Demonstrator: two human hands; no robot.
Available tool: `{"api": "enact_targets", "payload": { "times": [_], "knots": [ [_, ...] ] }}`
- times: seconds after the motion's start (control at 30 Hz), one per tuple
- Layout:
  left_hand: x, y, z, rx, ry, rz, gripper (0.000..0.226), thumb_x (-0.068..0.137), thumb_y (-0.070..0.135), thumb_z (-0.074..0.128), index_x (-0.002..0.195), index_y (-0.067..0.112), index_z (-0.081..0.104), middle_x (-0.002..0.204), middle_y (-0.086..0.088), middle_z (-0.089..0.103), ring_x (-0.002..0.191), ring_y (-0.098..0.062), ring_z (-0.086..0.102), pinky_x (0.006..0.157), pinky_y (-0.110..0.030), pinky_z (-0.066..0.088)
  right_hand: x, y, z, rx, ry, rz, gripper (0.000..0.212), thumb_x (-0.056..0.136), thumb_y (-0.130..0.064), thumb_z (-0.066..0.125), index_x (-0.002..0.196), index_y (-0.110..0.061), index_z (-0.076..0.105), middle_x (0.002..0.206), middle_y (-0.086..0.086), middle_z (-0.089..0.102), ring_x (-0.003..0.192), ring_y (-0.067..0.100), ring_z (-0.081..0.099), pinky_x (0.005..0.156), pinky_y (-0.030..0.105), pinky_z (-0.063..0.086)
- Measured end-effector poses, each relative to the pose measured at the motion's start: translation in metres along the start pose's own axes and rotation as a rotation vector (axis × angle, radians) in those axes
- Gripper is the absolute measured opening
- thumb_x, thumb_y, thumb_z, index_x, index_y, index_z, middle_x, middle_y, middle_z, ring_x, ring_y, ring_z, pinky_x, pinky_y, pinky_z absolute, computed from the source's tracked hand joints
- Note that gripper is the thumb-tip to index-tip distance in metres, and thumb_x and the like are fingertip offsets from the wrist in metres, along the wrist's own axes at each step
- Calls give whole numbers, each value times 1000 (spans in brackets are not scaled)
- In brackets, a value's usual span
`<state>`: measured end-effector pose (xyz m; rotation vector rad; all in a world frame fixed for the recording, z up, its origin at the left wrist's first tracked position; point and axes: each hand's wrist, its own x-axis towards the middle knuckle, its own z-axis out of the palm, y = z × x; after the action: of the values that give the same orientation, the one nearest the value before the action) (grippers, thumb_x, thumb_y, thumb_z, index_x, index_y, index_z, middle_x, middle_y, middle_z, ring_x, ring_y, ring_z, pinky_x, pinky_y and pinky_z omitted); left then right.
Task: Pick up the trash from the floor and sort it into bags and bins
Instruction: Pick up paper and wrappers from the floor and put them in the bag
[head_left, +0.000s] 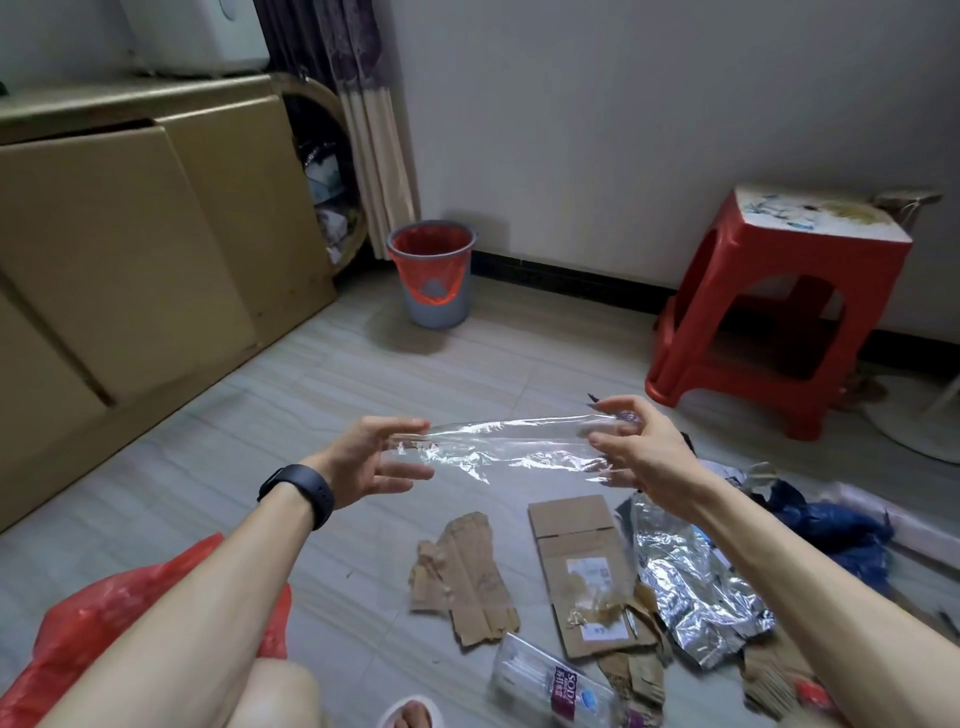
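Observation:
A clear plastic wrapper (509, 444) is stretched flat in the air between my hands, above the floor. My left hand (376, 457), with a black band on its wrist, pinches the wrapper's left end. My right hand (636, 447) pinches its right end. Below them on the tiles lie torn cardboard (465, 577), a flattened cardboard box (582, 566), a silver foil bag (691, 582), a clear soda bottle (556, 686) and dark blue plastic (831, 525). A red plastic bag (88, 629) lies at the lower left by my knee.
A grey bin with a red liner (431, 275) stands by the far wall. A red plastic stool (779, 312) stands at the right. Tan cabinets (130, 244) line the left side. A white fan base (919, 431) sits at the right edge.

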<state>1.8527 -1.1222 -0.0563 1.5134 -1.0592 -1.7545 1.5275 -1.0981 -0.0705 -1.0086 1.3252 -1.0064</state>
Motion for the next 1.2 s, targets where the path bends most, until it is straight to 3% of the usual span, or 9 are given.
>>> {"api": "enact_targets", "payload": {
  "times": [0.2, 0.43, 0.53, 0.6, 0.7, 0.8, 0.93, 1.03, 1.2],
  "knots": [
    [6, -1, 3, -32, 101, 144, 37, 86, -7, 65, 109, 21, 59, 100, 0, 73, 71, -14, 65, 55, -25, 53, 3, 0, -4, 160, -10, 35, 22, 91, 7, 60, 98, -7, 76, 102, 17, 73, 71, 21, 72, 63, 27, 60],
    [4, -8, -5, 7, 35, 38, 18, 91, 18, 67, 109, 20, 65, 99, -7, 75, 65, -26, 69, 46, -24, 52, -1, -1, -13, 163, -86, 117, 25, 93, -4, 52, 105, -3, 73, 83, 0, 76, 46, 9, 56, 43, 23, 50],
    [6, -3, -4, -23, 53, 57, 13, 97, 13, 58, 105, 17, 67, 99, -8, 73, 53, -18, 62, 43, -20, 44, 1, 1, -12, 119, -73, 52, 17, 91, -5, 64, 104, -6, 75, 108, 6, 75, 64, 21, 70, 52, 24, 54],
    [6, 0, -2, -67, 18, 51, 22, 94, 15, 51, 107, 14, 69, 107, -8, 72, 66, -22, 61, 53, -25, 49, 3, 3, -11, 117, -1, 28, 29, 88, 11, 62, 109, -8, 69, 109, 11, 73, 73, 27, 74, 59, 25, 57],
    [1, -1, 1, -41, 7, 43, 24, 91, 22, 61, 111, 14, 70, 113, -6, 70, 76, -26, 67, 58, -29, 55, 4, 2, -8, 97, 68, 22, 43, 86, 16, 60, 112, -18, 63, 94, 6, 76, 67, 18, 68, 51, 23, 44],
    [4, -4, 3, 0, 101, 97, 30, 85, -1, 69, 110, 13, 60, 108, -13, 65, 68, -26, 67, 55, -28, 56, 8, 6, -8, 118, 23, 10, 30, 86, 13, 62, 96, -11, 77, 98, 13, 75, 86, 29, 65, 64, 30, 43],
    [7, -3, 1, -66, 163, 163, 46, 85, -11, 63, 116, 21, 52, 105, -12, 67, 69, -25, 65, 56, -29, 54, 1, 2, -9, 138, -81, 81, 20, 92, -1, 65, 100, -13, 78, 105, 15, 73, 77, 29, 70, 61, 31, 60],
    [5, -5, 0, -110, 147, 123, 34, 87, -4, 66, 114, 15, 58, 110, -12, 68, 78, -29, 68, 52, -26, 55, -2, -1, -10, 138, -104, 113, 24, 98, -5, 56, 112, -11, 74, 101, 15, 72, 71, 28, 71, 57, 32, 61],
    [3, -5, 0, -81, 53, 36, 18, 94, 4, 59, 107, 17, 58, 117, -15, 65, 87, -36, 67, 52, -28, 57, 0, 0, -9, 191, -95, 169, 28, 93, -15, 54, 113, -10, 74, 126, 9, 62, 98, 39, 68, 62, 35, 61]
  ]
}}
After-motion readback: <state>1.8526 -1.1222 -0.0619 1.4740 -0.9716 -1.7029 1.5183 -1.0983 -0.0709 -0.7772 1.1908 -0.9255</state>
